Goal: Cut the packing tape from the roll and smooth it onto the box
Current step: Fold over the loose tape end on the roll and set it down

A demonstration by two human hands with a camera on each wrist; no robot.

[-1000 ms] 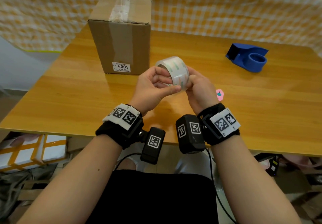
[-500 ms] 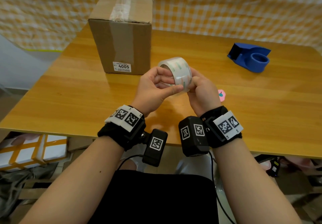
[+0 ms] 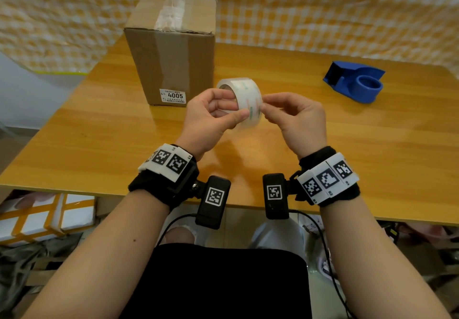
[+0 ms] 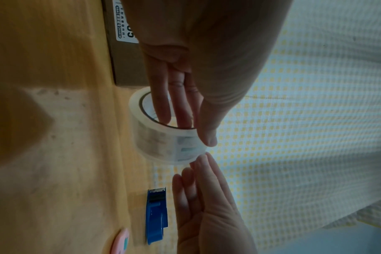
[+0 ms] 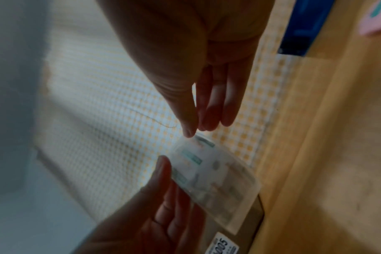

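I see a wooden table (image 3: 99, 130) backed by a yellow-and-white checked cloth (image 3: 323, 8) hanging behind it. A small pink thing (image 4: 120, 242) lies on the tabletop near the front edge; I can't tell what it is. Under the table on my left sit white boxes with orange tape (image 3: 47, 216) and some grey clutter (image 3: 29, 269).

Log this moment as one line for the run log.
left hand: grips tape roll through core | right hand: fingertips at roll edge | box: on table | dispenser: unused
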